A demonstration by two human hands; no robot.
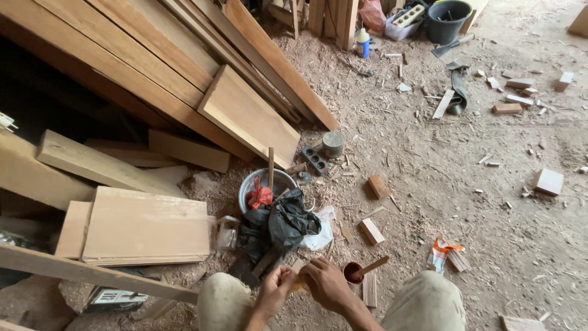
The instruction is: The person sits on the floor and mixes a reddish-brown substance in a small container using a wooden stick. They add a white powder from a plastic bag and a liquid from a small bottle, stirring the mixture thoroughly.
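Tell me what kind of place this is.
Most likely a woodworking shop or carpentry yard: stacked planks lean along the left, sawdust and offcut blocks litter the dirt floor, and a metal bucket holds tools.

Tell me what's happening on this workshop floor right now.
A person sits on the sawdust-covered floor, knees up. The left hand and right hand meet on a small yellowish thing, too hidden to identify. A small cup with a stick in it stands just beyond. A metal bucket and black bags sit ahead.
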